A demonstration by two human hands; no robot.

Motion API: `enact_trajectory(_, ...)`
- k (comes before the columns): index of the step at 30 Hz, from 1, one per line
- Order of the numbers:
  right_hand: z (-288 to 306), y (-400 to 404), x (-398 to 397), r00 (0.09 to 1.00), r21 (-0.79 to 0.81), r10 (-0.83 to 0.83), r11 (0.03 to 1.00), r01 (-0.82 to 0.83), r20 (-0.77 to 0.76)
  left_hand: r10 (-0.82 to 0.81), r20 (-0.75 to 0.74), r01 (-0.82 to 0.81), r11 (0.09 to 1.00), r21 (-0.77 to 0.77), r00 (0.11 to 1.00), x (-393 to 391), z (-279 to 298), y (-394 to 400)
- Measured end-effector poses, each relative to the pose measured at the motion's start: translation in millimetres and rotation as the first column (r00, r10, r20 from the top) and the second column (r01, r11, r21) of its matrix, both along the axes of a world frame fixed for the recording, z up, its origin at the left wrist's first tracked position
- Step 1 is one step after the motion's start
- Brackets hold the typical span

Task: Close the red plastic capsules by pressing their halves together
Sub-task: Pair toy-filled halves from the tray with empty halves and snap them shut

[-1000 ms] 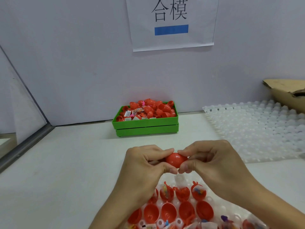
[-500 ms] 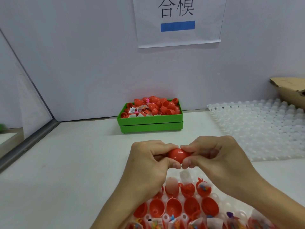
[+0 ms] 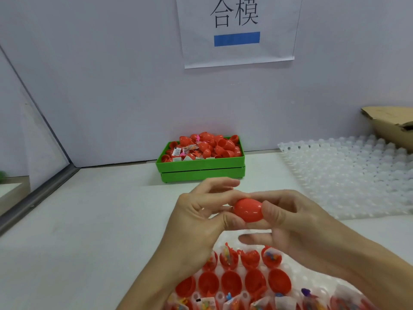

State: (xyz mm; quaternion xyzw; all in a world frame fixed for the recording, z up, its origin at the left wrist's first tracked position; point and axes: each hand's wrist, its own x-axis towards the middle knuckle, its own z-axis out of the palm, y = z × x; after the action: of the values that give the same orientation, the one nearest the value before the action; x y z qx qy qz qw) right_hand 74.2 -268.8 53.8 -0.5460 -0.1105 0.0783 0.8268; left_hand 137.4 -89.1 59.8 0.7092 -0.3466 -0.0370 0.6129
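My right hand (image 3: 288, 222) pinches the red capsule (image 3: 248, 209) thumb over, fingers under, and my left hand (image 3: 201, 211) steadies its other end w/ the thumb, upper fingers loose, so I'd say both halves can be squeezed square (no seam visible, looks shut). It's held above the tray (image 3: 330, 285) of open halves (image 3: 231, 281). Farther off sit the green bin (image 3: 201, 170) of capsules and a wall sign (image 3: 237, 30) reading 合模.

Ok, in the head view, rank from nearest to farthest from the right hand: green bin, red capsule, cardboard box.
From the right hand:
1. red capsule, in its grip.
2. green bin, ahead by the wall.
3. cardboard box, far right corner.
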Motion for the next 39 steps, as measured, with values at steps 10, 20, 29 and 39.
enact_trajectory(10, 1, 10, 2, 0.946, -0.255, -0.217, 0.926, 0.278, 0.240, -0.160, -0.330, 0.135, 0.986, -0.099, 0.930, 0, -13, -7)
enact_trajectory(20, -1, 16, 0, 0.888, -0.388, -0.262, 0.826, 0.409, 0.379, -0.077, -0.287, 0.061, 0.996, -0.062, 0.955, -1, -15, -8)
enact_trajectory(29, 8, 9, 0, 0.952, -0.153, -0.254, 0.948, 0.280, 0.170, -0.145, -0.234, 0.134, 0.989, -0.064, 0.961, -3, -5, -6)
enact_trajectory(39, 7, 7, 3, 0.973, 0.041, -0.094, 0.994, 0.105, -0.211, 0.055, 0.068, -0.060, 0.996, 0.073, 0.996, -5, -7, -8)
